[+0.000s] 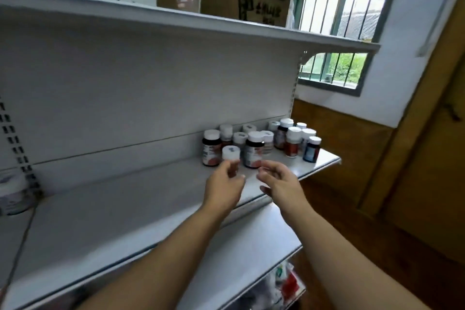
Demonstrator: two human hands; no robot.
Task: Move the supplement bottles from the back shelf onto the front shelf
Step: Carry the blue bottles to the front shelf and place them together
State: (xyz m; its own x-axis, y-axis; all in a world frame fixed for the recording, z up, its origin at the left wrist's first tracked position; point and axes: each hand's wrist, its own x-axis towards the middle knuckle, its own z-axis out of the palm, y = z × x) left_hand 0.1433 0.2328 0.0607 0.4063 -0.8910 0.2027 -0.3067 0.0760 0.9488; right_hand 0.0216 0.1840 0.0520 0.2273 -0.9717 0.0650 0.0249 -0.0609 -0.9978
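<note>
While the left hand (224, 186) grips the front bottle (231, 155) of thirteen, the right hand (279, 181) curls empty.

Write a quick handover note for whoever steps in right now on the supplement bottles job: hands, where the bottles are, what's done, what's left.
Left hand: fingers curled round the lower part of a small white-capped bottle, which is at the front of the group.
Right hand: loosely curled, holding nothing, just beside it.
Bottle cluster: about a dozen, upright, at the right end of the middle shelf.
Done and left: only this one shelving unit is in view, so the number moved or remaining cannot be told. Check the other shelf.
</note>
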